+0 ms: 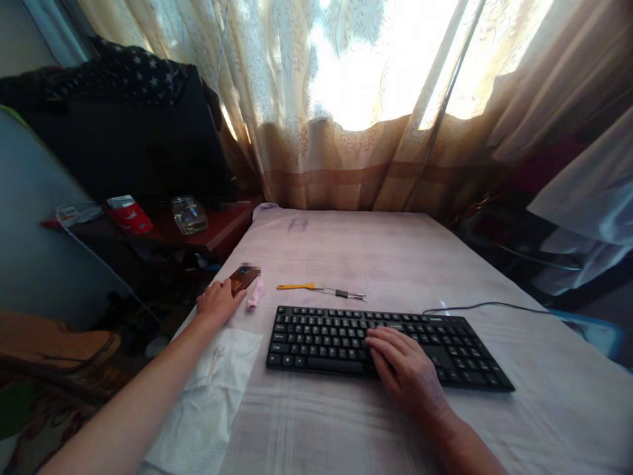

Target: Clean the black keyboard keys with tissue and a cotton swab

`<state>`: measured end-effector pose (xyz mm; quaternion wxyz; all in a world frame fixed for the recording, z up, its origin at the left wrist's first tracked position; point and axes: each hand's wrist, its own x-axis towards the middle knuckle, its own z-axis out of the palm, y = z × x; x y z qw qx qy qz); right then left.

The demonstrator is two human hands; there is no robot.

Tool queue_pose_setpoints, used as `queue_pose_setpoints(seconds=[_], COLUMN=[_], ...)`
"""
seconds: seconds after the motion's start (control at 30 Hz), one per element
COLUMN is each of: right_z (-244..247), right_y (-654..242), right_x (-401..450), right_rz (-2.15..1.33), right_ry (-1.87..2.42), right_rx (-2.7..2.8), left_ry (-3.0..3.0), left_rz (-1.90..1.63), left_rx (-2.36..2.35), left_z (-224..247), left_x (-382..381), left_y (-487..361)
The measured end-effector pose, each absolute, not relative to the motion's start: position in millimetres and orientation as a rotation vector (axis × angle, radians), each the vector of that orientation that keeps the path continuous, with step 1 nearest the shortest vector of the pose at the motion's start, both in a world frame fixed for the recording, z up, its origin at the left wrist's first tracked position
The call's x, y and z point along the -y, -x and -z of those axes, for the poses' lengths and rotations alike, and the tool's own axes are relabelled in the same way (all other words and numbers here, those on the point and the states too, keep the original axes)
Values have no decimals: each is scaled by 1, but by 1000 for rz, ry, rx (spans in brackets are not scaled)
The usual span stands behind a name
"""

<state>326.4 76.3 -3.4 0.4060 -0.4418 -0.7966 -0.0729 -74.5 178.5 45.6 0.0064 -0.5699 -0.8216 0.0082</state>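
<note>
At the left edge of the bed-like flat surface, my left hand (220, 303) is closed on the near end of a brown smartphone (242, 280), thumb on one side and fingers on the other. My right hand (403, 363) rests with fingers stretched out on a black computer keyboard (321, 336), covering some keys right of its middle. Behind the keyboard lies a small tool with a yellow handle (295, 286) and thin metal wires, with a dark piece partway along. A crumpled pink cloth (256, 295) sits beside the phone.
White tissue (212, 402) with several small sticks lies under my left forearm. The keyboard cable (487, 304) runs right towards a blue-edged item (588, 330). On a side table (217, 227) at left stand a glass jar (189, 216), a red packet (129, 214) and a dark monitor (143, 152).
</note>
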Motion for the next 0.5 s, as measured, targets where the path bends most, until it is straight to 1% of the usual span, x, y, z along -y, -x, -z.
queue_pose_setpoints(seconds=[0.17, 0.27, 0.37, 0.5], right_z=[-15, -22, -24, -23], right_y=[-337, -334, -328, -324], right_x=[-125, -146, -148, -134], right_rz=[136, 8, -118, -200], right_ry=[1381, 1532, 1583, 1587], right_rx=[2131, 2253, 2349, 2314], left_ry=[1853, 1950, 2028, 2049], left_rz=[-28, -17, -14, 63], left_rx=[2467, 2393, 2364, 2387], left_z=[-59, -64, -59, -52], left_x=[-175, -168, -161, -157], left_y=[64, 48, 32, 21])
